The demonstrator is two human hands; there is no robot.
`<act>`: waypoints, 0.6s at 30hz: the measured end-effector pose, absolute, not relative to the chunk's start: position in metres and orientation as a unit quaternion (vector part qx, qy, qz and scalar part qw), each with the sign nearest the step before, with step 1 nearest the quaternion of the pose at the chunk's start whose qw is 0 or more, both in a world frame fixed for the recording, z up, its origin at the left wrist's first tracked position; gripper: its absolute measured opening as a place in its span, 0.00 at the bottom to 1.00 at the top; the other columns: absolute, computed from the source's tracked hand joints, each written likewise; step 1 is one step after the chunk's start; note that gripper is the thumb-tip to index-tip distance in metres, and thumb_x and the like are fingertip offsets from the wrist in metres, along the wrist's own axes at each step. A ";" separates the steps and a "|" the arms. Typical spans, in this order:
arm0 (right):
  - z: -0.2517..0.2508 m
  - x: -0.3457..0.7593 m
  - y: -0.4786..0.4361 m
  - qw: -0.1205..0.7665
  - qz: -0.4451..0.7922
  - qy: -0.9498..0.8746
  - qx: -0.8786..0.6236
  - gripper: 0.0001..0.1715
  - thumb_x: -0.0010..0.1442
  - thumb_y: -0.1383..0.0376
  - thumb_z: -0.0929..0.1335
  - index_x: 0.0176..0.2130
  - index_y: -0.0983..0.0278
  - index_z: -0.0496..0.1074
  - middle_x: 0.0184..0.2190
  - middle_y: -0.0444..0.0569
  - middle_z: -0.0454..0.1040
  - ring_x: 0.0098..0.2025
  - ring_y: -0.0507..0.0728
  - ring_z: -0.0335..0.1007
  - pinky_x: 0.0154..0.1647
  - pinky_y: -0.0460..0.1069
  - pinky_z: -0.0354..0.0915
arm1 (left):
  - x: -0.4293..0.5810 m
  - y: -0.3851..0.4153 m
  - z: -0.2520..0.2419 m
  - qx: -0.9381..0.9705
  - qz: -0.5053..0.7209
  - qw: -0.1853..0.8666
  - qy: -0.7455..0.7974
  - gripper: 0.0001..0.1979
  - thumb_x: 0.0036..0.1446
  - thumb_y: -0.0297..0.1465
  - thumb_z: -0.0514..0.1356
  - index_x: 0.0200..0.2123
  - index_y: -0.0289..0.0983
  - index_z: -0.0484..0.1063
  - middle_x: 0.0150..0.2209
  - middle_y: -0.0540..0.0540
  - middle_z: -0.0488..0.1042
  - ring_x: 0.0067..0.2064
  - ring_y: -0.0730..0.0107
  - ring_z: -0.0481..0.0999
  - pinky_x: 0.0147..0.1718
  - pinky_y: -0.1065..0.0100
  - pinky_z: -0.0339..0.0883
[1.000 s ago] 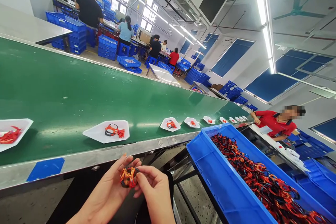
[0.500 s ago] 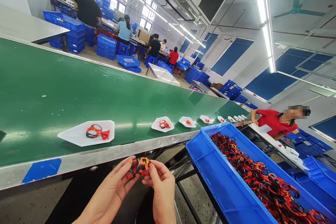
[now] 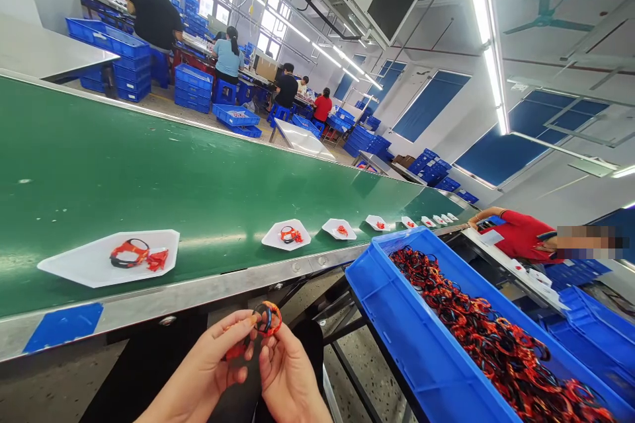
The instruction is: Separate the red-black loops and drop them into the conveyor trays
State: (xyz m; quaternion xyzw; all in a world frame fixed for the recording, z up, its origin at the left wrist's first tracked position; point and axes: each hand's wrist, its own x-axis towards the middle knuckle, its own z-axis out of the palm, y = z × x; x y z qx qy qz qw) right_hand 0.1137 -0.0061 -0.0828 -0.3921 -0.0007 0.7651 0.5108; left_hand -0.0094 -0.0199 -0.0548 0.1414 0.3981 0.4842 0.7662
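Just in front of the belt's metal edge, both hands hold a small orange-and-black ring-shaped piece (image 3: 270, 319), its exact kind unclear. My left hand (image 3: 215, 360) pinches its left side between thumb and fingers, with some red-orange material partly hidden in the palm. My right hand (image 3: 290, 370) grips the ring's lower right side with thumb and fingertips. Closest on the green conveyor belt (image 3: 149, 172) lies a white pointed tray (image 3: 74, 266), holding an orange-and-black ring piece (image 3: 127, 254) and a small red piece (image 3: 157, 260).
Several more white trays (image 3: 270, 238) with red pieces line the belt toward the right. A blue crate (image 3: 397, 324) full of orange-and-black ring pieces (image 3: 476, 330) stands at my right. Beyond it sits a person in red (image 3: 526, 234). Several people work across the belt among stacked blue crates (image 3: 193, 88).
The trays have shifted left along the belt. The ring piece has been turned in my hands, so its round opening shows more. The person in red has leaned further right.
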 end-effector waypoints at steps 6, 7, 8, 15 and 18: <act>-0.084 0.108 -0.007 0.469 0.814 -0.021 -0.342 0.08 0.50 0.70 0.73 0.32 0.75 0.75 0.21 0.48 0.77 0.20 0.46 0.72 0.22 0.36 0.69 | -0.007 -0.019 -0.053 0.184 0.495 0.749 0.400 0.12 0.42 0.37 0.67 0.30 0.36 0.76 0.26 0.49 0.69 0.26 0.76 0.63 0.18 0.76 0.57; -0.086 0.108 -0.007 0.465 0.818 -0.024 -0.337 0.08 0.50 0.70 0.73 0.32 0.75 0.75 0.21 0.47 0.76 0.20 0.46 0.72 0.22 0.36 0.69 | -0.008 -0.019 -0.053 0.193 0.493 0.747 0.402 0.12 0.42 0.37 0.67 0.30 0.36 0.76 0.26 0.48 0.69 0.26 0.76 0.63 0.18 0.76 0.56; -0.087 0.107 -0.006 0.464 0.821 -0.026 -0.333 0.08 0.49 0.71 0.73 0.32 0.75 0.75 0.21 0.47 0.76 0.20 0.46 0.72 0.22 0.36 0.69 | -0.009 -0.019 -0.054 0.200 0.492 0.744 0.405 0.12 0.42 0.38 0.67 0.29 0.36 0.76 0.26 0.48 0.69 0.26 0.76 0.62 0.18 0.76 0.56; -0.100 0.105 -0.007 0.473 0.813 -0.068 -0.334 0.07 0.49 0.68 0.73 0.30 0.71 0.75 0.20 0.44 0.74 0.22 0.46 0.70 0.21 0.36 0.67 | -0.009 -0.019 -0.057 0.233 0.501 0.717 0.425 0.13 0.41 0.39 0.67 0.29 0.37 0.76 0.22 0.49 0.68 0.24 0.75 0.61 0.18 0.75 0.56; -0.092 0.111 0.001 0.502 0.765 -0.144 -0.377 0.11 0.48 0.67 0.74 0.34 0.69 0.76 0.26 0.46 0.76 0.22 0.45 0.69 0.21 0.36 0.66 | -0.009 -0.020 -0.058 0.226 0.517 0.698 0.441 0.16 0.41 0.39 0.67 0.35 0.38 0.76 0.24 0.49 0.68 0.25 0.74 0.61 0.18 0.75 0.57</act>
